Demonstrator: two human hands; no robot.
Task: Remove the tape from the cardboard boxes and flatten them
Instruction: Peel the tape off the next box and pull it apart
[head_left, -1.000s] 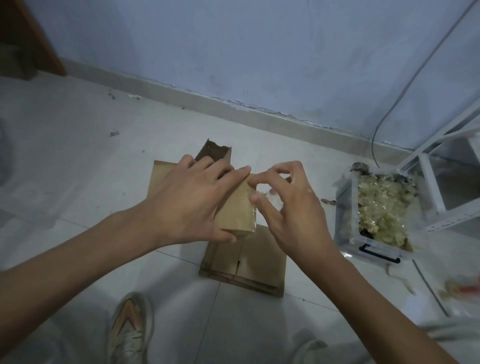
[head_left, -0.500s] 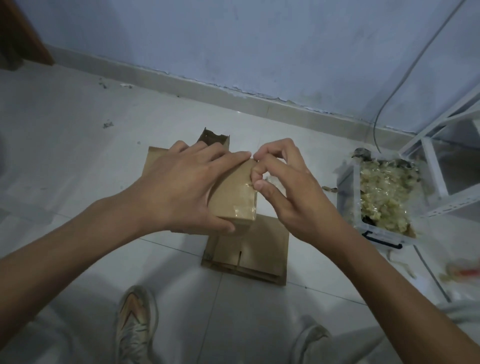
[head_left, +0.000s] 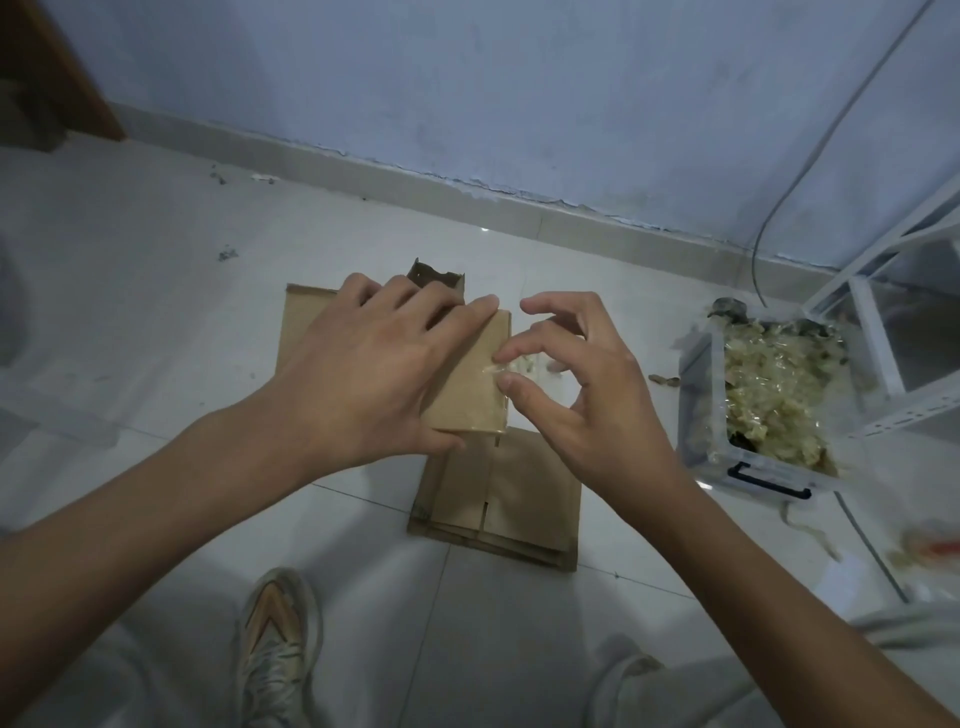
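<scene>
A small brown cardboard box (head_left: 475, 387) is held above the floor. My left hand (head_left: 374, 369) grips it from the left, fingers over its top and thumb under its near edge. My right hand (head_left: 576, 384) is at the box's right edge, thumb and forefinger pinching a clear strip of tape (head_left: 501, 368) that is lifting off the cardboard. Below lies a stack of flattened cardboard boxes (head_left: 519, 499) on the floor tiles, and another flat piece (head_left: 301, 317) shows behind my left hand.
A clear plastic bin (head_left: 753, 467) full of crumpled used tape stands on the floor at the right. A white metal rack (head_left: 883, 332) and a cable stand by the wall behind it. My shoe (head_left: 275, 639) is at the bottom. Loose scraps lie at far right.
My right hand has loosened from a tight curl at the box's top corner and now pinches the tape lower on the right edge, its other fingers spread. The box has barely moved.
</scene>
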